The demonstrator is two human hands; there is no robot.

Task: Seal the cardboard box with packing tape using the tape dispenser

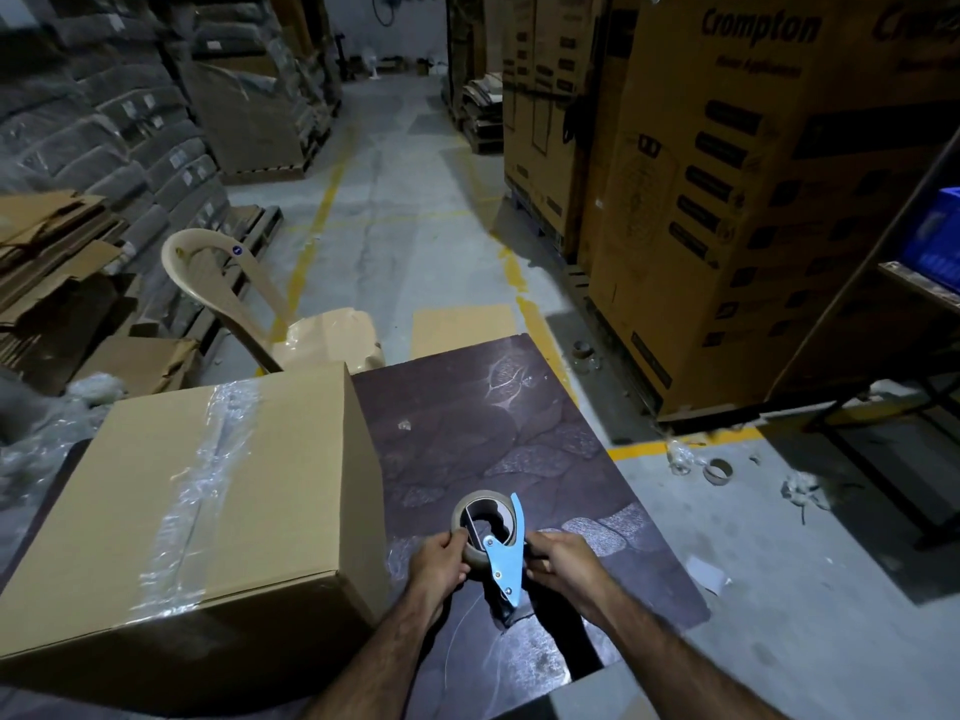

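Both bare forearms reach forward, left hand (439,561) and right hand (563,563) each curled in a grip.

table (467,439) bare beyond hands | cardboard box (197,491) blocks left | chair (234,288) behind box

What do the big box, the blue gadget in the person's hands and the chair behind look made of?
Box: plain brown cardboard, matte, with a glossy, wrinkled clear tape strip along its top seam. Tape dispenser: light blue frame, smooth, probably painted metal or plastic; it carries a tan tape roll. Chair: beige moulded plastic, by its slight sheen.
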